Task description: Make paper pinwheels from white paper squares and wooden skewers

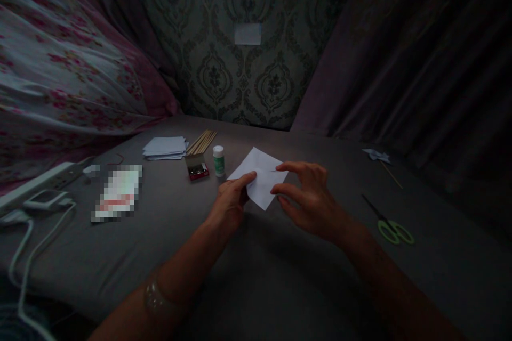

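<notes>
A grey cloth-covered surface (pixel 180 256) spreads out before you, with a patterned wall (pixel 244 74) behind it. A floral curtain (pixel 60 74) hangs at your left, a darker curtain (pixel 400 64) at your right. Along the left edge lies a white power strip (pixel 60 178) with plugs and cables, and near it a packet (pixel 120 192) whose print is blurred out.

Your right hand (pixel 279 186) is partly open, fingers curved and parted, their tips at the right side of a white sheet (pixel 256 160); you cannot tell whether they pinch it. Your left hand (pixel 232 196) has firm hold of that sheet, thumb on top, its other fingers mostly hidden beneath. The sheet is in front of you between both hands, tilted with a corner pointing away, a dark line running in from its right side.

Beyond your left hand sits a stack of white paper (pixel 164 148), touching or just beside a bundle of wooden sticks (pixel 202 142). Well apart, on your right, lie green-handled scissors (pixel 383 219) and, farther back, a folded paper piece on a thin stick (pixel 376 156). An upright green-and-white glue stick (pixel 218 162) stands just beside the smallest item, an open little box (pixel 197 169).
</notes>
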The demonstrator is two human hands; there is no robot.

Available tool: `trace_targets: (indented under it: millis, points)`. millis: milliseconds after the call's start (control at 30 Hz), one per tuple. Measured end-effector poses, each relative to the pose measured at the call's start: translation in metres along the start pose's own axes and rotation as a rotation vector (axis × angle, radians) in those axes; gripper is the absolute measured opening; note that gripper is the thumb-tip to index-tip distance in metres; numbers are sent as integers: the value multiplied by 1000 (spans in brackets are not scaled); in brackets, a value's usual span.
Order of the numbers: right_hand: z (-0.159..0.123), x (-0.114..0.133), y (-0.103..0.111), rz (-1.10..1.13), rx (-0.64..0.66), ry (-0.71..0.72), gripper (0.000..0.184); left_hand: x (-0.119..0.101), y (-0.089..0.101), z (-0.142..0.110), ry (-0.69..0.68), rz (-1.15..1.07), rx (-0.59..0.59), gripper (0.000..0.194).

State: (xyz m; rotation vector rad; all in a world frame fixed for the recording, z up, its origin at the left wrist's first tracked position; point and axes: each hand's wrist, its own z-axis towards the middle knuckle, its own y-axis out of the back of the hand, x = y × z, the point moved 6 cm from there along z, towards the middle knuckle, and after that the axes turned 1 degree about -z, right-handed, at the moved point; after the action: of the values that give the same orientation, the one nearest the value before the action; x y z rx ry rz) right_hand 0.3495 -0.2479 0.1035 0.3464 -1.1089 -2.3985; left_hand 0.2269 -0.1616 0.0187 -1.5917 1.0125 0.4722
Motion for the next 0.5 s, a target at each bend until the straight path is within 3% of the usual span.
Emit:
trace_targets:
  millis: [167, 500]
  points:
    - [-1, 5, -7, -30, 8, 80, 13, 2, -2, -2, 31, 28, 24, 24]
    - [3, -6, -2, 135, -7, -81, 7, 0, -3, -5, -34, 136, 40, 25]
